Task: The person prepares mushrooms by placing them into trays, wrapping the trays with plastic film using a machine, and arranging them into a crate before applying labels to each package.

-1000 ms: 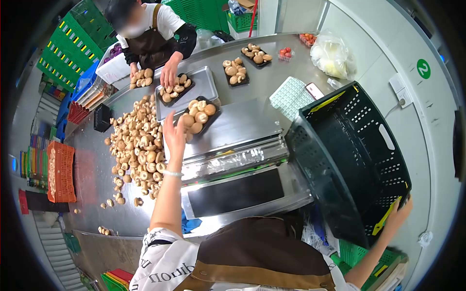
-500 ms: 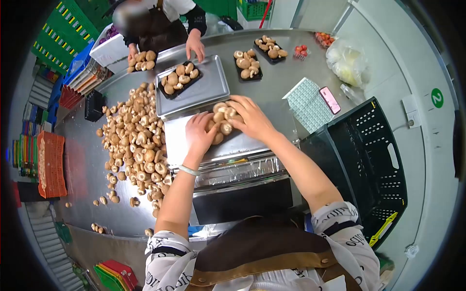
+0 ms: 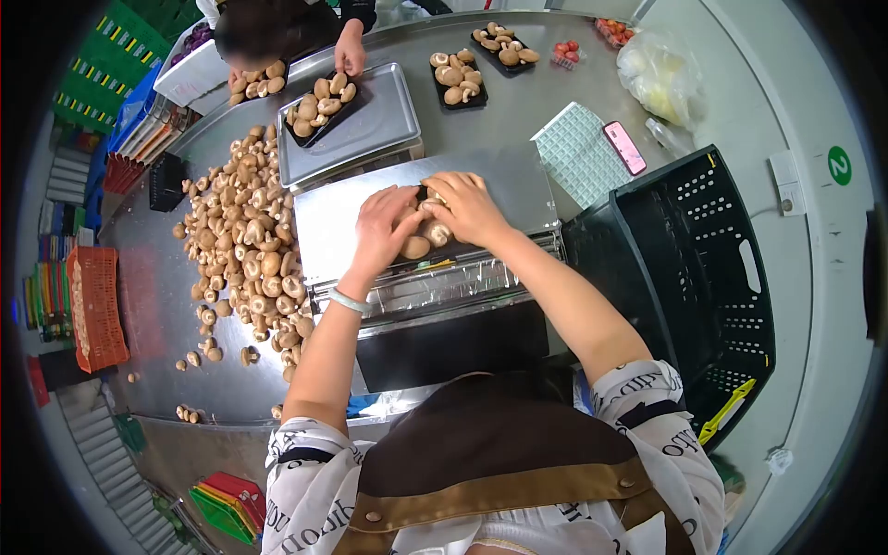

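Note:
Shiitake mushrooms (image 3: pixel 434 232) sit bunched between my two hands over the metal plate (image 3: pixel 509 185) of a film-wrapping machine. My left hand (image 3: pixel 383 229) curls round their left side, the thumb across the near ones. From the right, my right hand (image 3: pixel 465 209) closes over them with its thumb on top. A sliver of dark tray seems to show at their far edge; my fingers hide the rest. Just in front of the hands lies clear film (image 3: pixel 435 289) on the machine's near edge.
Loose shiitake (image 3: pixel 245 231) are heaped left. Across the table, a co-worker's hand (image 3: pixel 350 48) holds a filled black tray (image 3: pixel 319 109) over a metal pan (image 3: pixel 384 116). Filled trays (image 3: pixel 458 79) stand behind. At right are a dark crate (image 3: pixel 647 277), a pink phone (image 3: pixel 624 148) and a bag (image 3: pixel 659 79).
My hands have drawn the mushrooms nearer to the machine's film edge and closed in around them. The co-worker's hand has taken hold of the tray over the pan. My view has shifted slightly.

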The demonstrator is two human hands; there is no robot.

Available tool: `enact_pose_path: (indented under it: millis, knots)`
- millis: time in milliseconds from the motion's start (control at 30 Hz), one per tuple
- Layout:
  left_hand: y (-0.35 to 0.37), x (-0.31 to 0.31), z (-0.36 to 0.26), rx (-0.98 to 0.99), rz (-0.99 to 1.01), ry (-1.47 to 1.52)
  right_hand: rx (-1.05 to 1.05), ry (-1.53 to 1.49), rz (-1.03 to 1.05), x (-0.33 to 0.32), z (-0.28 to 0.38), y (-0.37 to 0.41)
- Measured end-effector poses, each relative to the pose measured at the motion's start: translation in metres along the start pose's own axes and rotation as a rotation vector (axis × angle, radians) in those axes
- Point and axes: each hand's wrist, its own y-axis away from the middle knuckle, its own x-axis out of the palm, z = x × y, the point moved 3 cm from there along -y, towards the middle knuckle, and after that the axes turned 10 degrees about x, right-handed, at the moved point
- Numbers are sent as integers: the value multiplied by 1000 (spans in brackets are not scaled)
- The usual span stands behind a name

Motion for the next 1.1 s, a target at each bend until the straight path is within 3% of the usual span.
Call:
enact_pose_path:
  millis: [100,167,233,300,367,433,467,500,533,567,633,700,767,833,867,900,933,1000,1033,1100]
  knots:
    - [16,-25,12,-98,-230,267,61,-12,-73,-24,1,8]
    - [45,-65,26,-157,-332,-3,139,-126,-200,-61,-3,25]
    - [92,-101,36,-589,-331,105,218,58,-246,-92,-13,67]
    - [129,-114,24,-677,-280,-175,478,129,-117,-104,-16,112]
    - [156,-97,13,-591,-59,-437,547,323,-75,-93,-4,140]
    - [158,-67,-3,-415,-34,-511,564,451,-62,-71,-7,151]
    - [147,-57,-19,-486,-27,-432,529,400,-105,-56,-8,150]
    - [147,-41,-19,-378,-105,-522,492,348,-147,-43,-11,148]
    - [150,-34,-10,-438,-64,-379,416,278,-144,-33,-17,145]
    - [147,-32,-3,-491,-27,-238,465,129,-80,-35,-21,143]
    - [146,-49,10,-838,139,211,556,-174,51,-50,-33,141]
    - [125,-92,-4,-734,177,587,764,-875,232,-89,-16,143]
    - [93,-125,-24,-741,72,873,691,-1265,201,-116,-6,135]
    - [56,-147,-29,-580,-1,1254,338,-1624,188,-136,17,100]
    - [42,-146,-15,-450,-166,1361,204,-1774,132,-141,19,78]
    - [24,-145,-12,-440,-351,1448,315,-1727,-100,-142,27,55]
    - [-1,-136,-7,-350,-393,1464,418,-1663,-331,-139,34,33]
    - [-26,-92,34,-246,-412,1246,337,-1375,-287,-109,14,-9]
    - [-26,-65,59,-294,-397,993,356,-1074,-265,-88,-4,-24]
    - [-10,-16,105,-341,-133,375,453,-579,-176,-33,-49,-39]
